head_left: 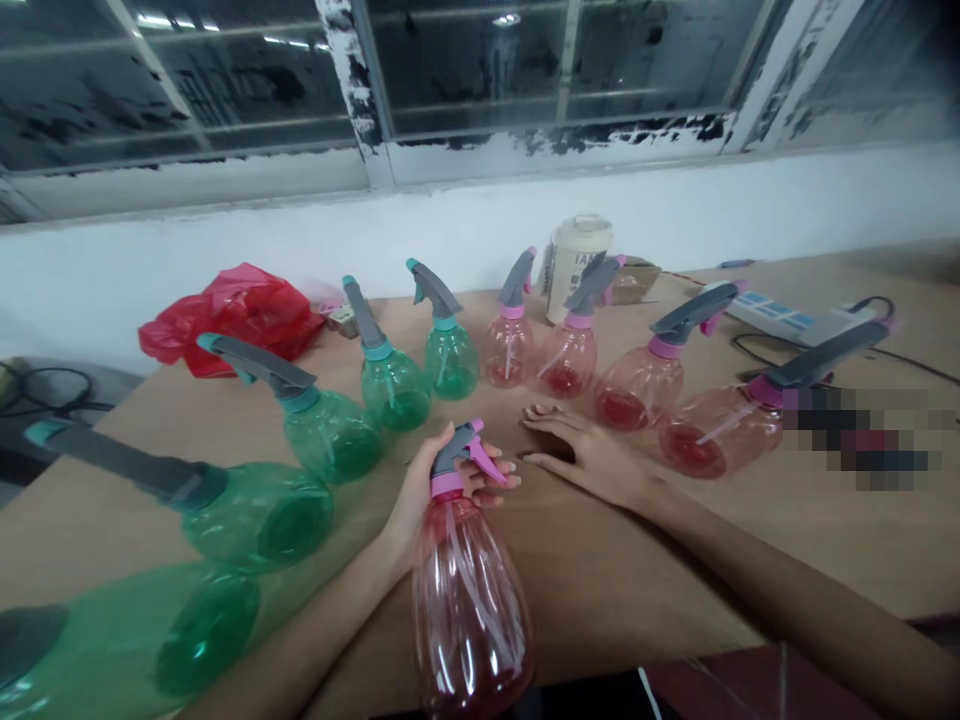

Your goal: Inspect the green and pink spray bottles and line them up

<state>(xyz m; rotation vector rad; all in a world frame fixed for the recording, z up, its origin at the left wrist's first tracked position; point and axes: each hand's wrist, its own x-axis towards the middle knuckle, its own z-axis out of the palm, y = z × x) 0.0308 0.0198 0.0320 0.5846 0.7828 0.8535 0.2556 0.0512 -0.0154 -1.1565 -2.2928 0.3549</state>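
Observation:
My left hand (pixel 427 485) is wrapped round the neck of a pink spray bottle (pixel 469 600) with a grey and pink trigger head, held upright near the table's front edge. My right hand (pixel 581 450) rests on the wooden table (pixel 750 540) just right of it, fingers stretched out and empty. An arc of spray bottles stands behind: several green ones (pixel 390 385) on the left, several pink ones (pixel 637 385) on the right.
A red plastic bag (pixel 232 315) lies at the back left. A cream cup (pixel 576 260) stands by the wall, with a white power strip (pixel 780 320) and black cables at the back right. A window runs above the white wall.

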